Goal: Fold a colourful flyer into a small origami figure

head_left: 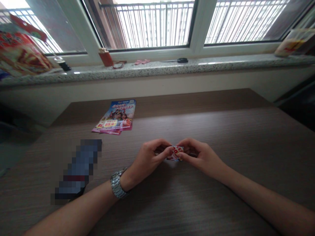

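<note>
A small piece of folded printed paper [176, 151], red and white with a bit of blue, is pinched between both hands above the table. My left hand [154, 155], with a silver watch [118, 184] on its wrist, grips the paper's left side between thumb and fingers. On the right side, my right hand [197, 154] holds it the same way, thumb in front. The fingertips behind the paper are partly hidden. Farther off to the left lies a stack of colourful flyers [119, 114] with similar bright print.
The brown wooden table [221, 131] stands against the wall. A blurred-out dark object [78, 170] lies left of my forearm. On the stone windowsill [147, 70] are a red food bag [22, 52], a small orange-red box [105, 57], scissors [182, 60] and a plastic container [291, 42].
</note>
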